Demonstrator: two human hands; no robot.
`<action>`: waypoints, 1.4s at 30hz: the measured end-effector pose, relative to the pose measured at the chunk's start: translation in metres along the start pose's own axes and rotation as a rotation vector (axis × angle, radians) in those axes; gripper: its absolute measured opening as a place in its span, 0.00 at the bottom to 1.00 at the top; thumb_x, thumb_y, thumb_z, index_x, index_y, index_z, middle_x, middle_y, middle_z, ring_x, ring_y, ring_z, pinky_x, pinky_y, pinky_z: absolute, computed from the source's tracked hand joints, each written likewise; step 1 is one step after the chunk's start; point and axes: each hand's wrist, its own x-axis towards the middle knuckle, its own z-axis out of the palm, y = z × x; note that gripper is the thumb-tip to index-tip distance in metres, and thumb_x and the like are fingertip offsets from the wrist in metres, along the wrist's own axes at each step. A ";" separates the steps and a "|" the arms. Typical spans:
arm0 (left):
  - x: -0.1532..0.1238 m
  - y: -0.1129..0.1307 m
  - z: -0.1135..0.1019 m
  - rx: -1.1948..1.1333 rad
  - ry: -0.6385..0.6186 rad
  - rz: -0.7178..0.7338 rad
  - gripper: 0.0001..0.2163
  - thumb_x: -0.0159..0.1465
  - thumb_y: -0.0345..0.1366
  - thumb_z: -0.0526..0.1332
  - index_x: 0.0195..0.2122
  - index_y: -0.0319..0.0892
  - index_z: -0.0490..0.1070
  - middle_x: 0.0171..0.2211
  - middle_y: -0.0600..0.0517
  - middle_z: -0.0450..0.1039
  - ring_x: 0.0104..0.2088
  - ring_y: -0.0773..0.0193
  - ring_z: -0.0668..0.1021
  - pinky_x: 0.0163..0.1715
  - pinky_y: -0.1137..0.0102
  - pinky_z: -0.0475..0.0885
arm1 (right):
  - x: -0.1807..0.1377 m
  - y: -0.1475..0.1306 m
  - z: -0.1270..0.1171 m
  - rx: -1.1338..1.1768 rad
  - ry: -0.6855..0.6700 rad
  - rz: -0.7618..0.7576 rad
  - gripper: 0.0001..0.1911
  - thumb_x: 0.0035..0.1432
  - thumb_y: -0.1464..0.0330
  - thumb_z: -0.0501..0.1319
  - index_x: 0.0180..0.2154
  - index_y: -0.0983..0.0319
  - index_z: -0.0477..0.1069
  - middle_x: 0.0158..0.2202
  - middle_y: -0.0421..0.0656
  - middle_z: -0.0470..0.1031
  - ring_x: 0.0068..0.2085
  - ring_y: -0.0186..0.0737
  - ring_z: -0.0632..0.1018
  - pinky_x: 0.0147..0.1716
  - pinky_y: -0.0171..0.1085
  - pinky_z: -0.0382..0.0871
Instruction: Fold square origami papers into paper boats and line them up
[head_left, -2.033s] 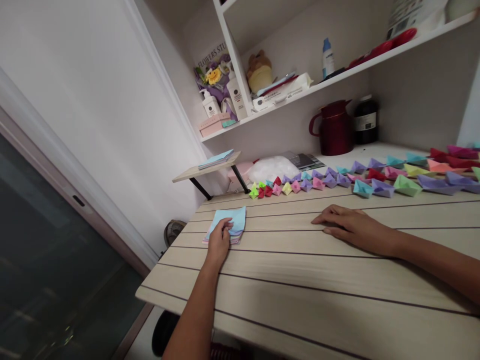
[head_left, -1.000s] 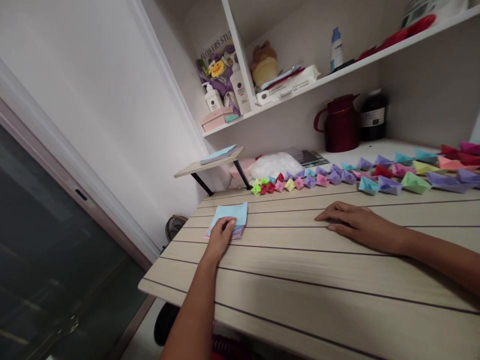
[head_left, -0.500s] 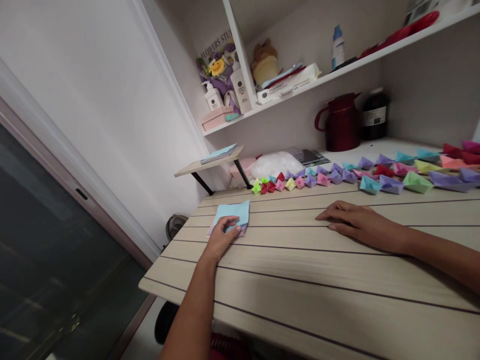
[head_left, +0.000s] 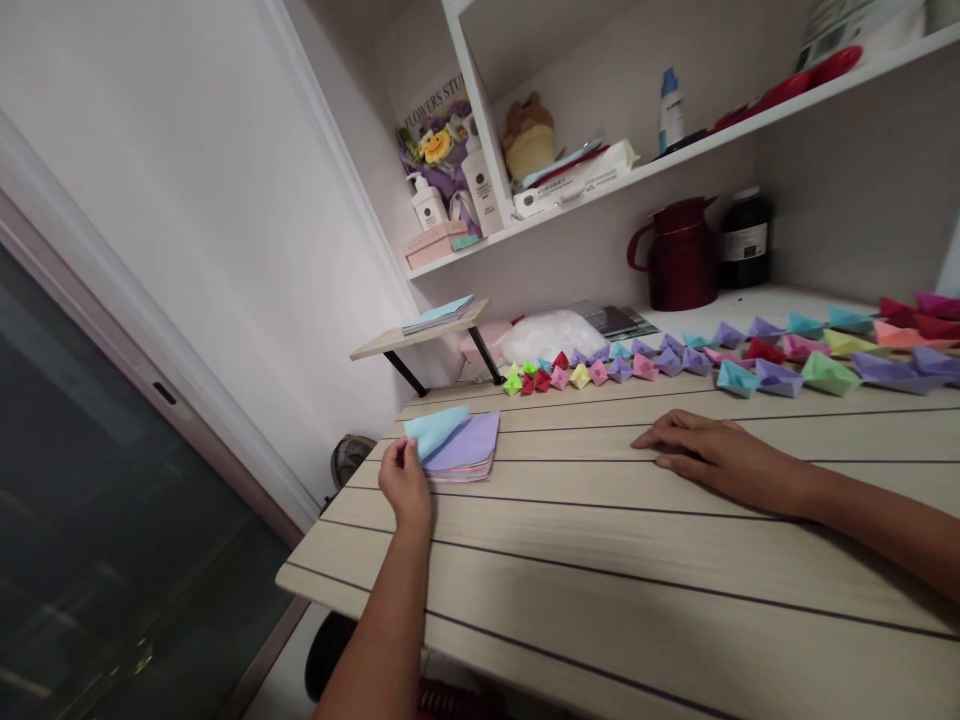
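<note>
My left hand [head_left: 407, 487] pinches the near left edge of a light blue sheet of paper [head_left: 439, 432]. That sheet is lifted and curled over the paper stack [head_left: 469, 447], whose uncovered top sheet is purple, with pink and other layers showing at the near edge. To the right, my right hand [head_left: 709, 455] rests on the wooden tabletop [head_left: 570, 530], fingers stretched out and holding nothing. Behind it stand rows of folded paper boats [head_left: 780, 378] in several colours.
A small raised stand [head_left: 420, 335] at the back left bears more blue paper [head_left: 439, 313]. Behind the boats are a white plastic bag [head_left: 555, 337], a dark red jug [head_left: 681, 258] and a black jar [head_left: 746, 240]. The table's left edge slopes towards a sliding door.
My left hand has moved left and taken hold of the top blue sheet, peeling it back so that purple paper shows beneath. My right hand has stayed in place.
</note>
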 end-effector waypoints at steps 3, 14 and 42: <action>-0.006 0.015 -0.004 -0.005 0.103 0.022 0.09 0.59 0.41 0.60 0.35 0.42 0.72 0.37 0.51 0.74 0.43 0.59 0.74 0.48 0.66 0.66 | 0.001 0.000 0.001 0.014 0.013 0.012 0.19 0.62 0.55 0.50 0.47 0.51 0.72 0.47 0.47 0.72 0.49 0.52 0.74 0.49 0.50 0.65; -0.056 0.120 0.070 -0.607 -0.329 -0.349 0.17 0.55 0.46 0.67 0.40 0.41 0.74 0.32 0.52 0.79 0.29 0.66 0.78 0.31 0.72 0.73 | -0.014 -0.025 -0.027 0.712 0.173 0.249 0.30 0.61 0.48 0.51 0.62 0.50 0.55 0.57 0.48 0.68 0.57 0.50 0.71 0.57 0.49 0.63; -0.144 0.115 0.138 -0.970 -0.874 -0.673 0.14 0.55 0.42 0.69 0.35 0.40 0.69 0.29 0.51 0.77 0.30 0.64 0.79 0.36 0.70 0.73 | -0.011 -0.063 -0.033 0.910 0.279 0.326 0.45 0.47 0.60 0.69 0.63 0.56 0.53 0.47 0.48 0.70 0.41 0.44 0.76 0.41 0.44 0.70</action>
